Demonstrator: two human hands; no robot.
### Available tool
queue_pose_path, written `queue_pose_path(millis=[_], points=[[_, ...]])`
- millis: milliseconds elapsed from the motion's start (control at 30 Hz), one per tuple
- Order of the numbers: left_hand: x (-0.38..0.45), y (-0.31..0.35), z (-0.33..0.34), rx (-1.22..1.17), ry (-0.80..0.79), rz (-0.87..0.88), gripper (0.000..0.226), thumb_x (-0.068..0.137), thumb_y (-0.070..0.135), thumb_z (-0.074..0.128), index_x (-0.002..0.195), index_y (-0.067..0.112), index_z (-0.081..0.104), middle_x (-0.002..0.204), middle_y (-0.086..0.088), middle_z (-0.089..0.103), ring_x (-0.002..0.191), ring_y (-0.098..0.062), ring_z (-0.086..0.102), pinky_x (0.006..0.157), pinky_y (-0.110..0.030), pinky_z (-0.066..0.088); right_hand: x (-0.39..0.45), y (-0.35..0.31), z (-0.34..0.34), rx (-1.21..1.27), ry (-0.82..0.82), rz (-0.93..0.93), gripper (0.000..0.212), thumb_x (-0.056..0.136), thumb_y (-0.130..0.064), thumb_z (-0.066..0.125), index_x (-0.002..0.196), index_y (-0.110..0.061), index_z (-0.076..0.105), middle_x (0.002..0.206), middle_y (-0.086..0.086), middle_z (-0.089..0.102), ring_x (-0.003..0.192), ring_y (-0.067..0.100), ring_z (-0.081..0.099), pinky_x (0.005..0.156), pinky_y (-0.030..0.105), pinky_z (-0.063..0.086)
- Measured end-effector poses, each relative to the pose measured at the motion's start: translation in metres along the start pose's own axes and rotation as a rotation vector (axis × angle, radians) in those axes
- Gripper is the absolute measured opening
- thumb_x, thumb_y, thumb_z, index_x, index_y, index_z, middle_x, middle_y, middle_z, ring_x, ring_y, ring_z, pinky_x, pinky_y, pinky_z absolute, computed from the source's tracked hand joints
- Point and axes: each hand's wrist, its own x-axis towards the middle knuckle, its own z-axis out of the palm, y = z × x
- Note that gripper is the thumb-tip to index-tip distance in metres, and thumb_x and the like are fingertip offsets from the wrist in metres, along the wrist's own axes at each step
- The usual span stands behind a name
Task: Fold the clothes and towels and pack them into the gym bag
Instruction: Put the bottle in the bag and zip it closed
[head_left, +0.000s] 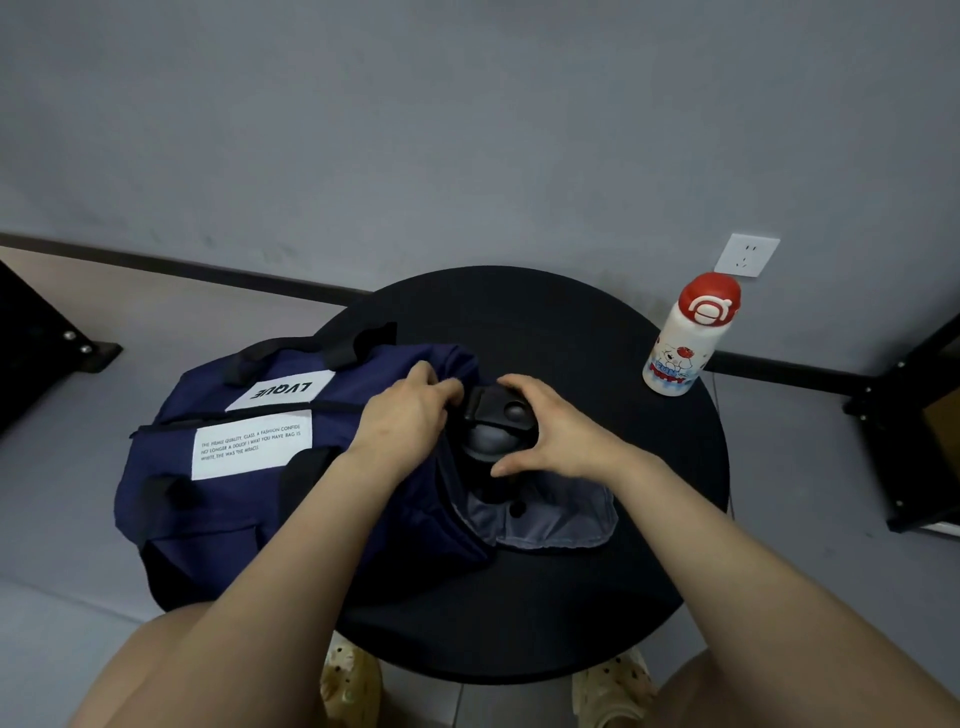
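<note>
A navy gym bag with white text labels and black handles lies on its side on a round black table. At the bag's right end a grey-lined pocket gapes open. A dark bottle with a black flip lid stands in it. My left hand pinches the navy fabric at the pocket's upper edge. My right hand curves round the bottle's top, fingers behind it and thumb in front. No clothes or towels show.
A white bottle with a red cap stands at the table's far right edge. Behind it a wall socket sits low on the grey wall. Black metal frames stand on the floor at left and right. My knees and slippers show below the table.
</note>
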Motion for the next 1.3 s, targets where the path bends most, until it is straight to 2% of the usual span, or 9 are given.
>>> queue_pose_path(millis=[167,267,400,500,633,833,967,1100,1300], points=[[-0.005,0.007,0.005,-0.166,0.224,0.158,0.042,0.087,0.039,0.052,0.125,0.021,0.053,0.127,0.003,0.043,0.117,-0.018,0.041,0.078,-0.032,0.041,0.003,0.01,0.002,0.092,-0.037,0.044,0.111,0.061,-0.043,0.086,0.149,-0.03,0.02,0.151,-0.009,0.023,0.137,0.009,0.029,0.113,0.028,0.029],[-0.007,0.017,0.008,-0.141,0.093,0.355,0.077,0.075,0.059,0.064,0.14,0.025,0.039,0.142,0.002,0.035,0.131,-0.017,0.033,0.103,-0.032,0.031,0.006,0.015,-0.002,0.122,-0.102,0.042,0.115,0.058,-0.043,0.087,0.15,-0.032,0.019,0.152,-0.01,0.026,0.138,0.008,0.029,0.115,0.032,0.028],[-0.001,0.026,0.024,0.062,-0.035,0.342,0.101,0.068,0.057,0.073,0.147,0.025,0.019,0.152,-0.003,0.022,0.139,-0.021,0.021,0.112,-0.034,0.02,0.005,0.039,-0.014,0.084,-0.213,0.113,0.097,0.069,-0.024,0.084,0.148,-0.031,0.027,0.148,-0.008,0.039,0.136,0.009,0.034,0.111,0.027,0.03],[0.005,0.027,0.029,0.165,-0.055,0.291,0.109,0.065,0.061,0.074,0.147,0.024,0.012,0.154,-0.007,0.016,0.139,-0.026,0.02,0.114,-0.041,0.022,0.01,0.059,-0.014,-0.114,-0.038,0.269,0.074,0.079,-0.024,0.077,0.143,-0.024,0.041,0.143,0.001,0.045,0.132,0.018,0.042,0.103,0.028,0.036],[0.01,0.028,0.032,0.184,-0.065,0.267,0.106,0.068,0.062,0.07,0.147,0.026,0.008,0.152,-0.006,0.018,0.136,-0.028,0.026,0.111,-0.044,0.028,0.02,0.075,-0.005,-0.149,0.075,0.327,0.071,0.085,-0.029,0.071,0.146,-0.018,0.036,0.15,0.006,0.037,0.136,0.022,0.036,0.111,0.032,0.031],[0.009,0.03,0.037,0.124,-0.036,0.294,0.09,0.076,0.052,0.065,0.145,0.029,0.011,0.149,-0.005,0.022,0.133,-0.029,0.029,0.109,-0.046,0.028,0.039,0.079,0.022,-0.296,-0.006,0.316,0.073,0.089,-0.044,0.056,0.151,-0.029,0.019,0.153,-0.002,0.031,0.141,0.02,0.024,0.116,0.044,0.012],[0.008,0.026,0.039,0.087,-0.019,0.288,0.088,0.077,0.05,0.064,0.145,0.031,0.011,0.15,-0.004,0.02,0.134,-0.028,0.026,0.111,-0.045,0.024,0.046,0.079,0.03,-0.352,0.0,0.361,0.054,0.09,-0.041,0.055,0.137,-0.018,0.041,0.131,0.008,0.051,0.12,0.026,0.048,0.101,0.039,0.038],[0.007,0.025,0.039,0.071,-0.016,0.267,0.087,0.078,0.049,0.064,0.145,0.031,0.011,0.15,-0.004,0.02,0.135,-0.028,0.024,0.112,-0.046,0.021,0.045,0.074,0.035,-0.329,0.01,0.42,0.022,0.093,-0.024,0.05,0.111,-0.013,0.058,0.113,0.012,0.063,0.102,0.03,0.059,0.08,0.036,0.05],[0.008,0.024,0.032,0.076,-0.018,0.197,0.092,0.078,0.049,0.066,0.147,0.03,0.009,0.151,-0.006,0.019,0.135,-0.029,0.024,0.114,-0.048,0.019,0.034,0.065,0.018,-0.318,0.058,0.398,0.021,0.093,-0.023,0.057,0.109,-0.012,0.065,0.107,0.014,0.065,0.099,0.031,0.059,0.082,0.037,0.051]])
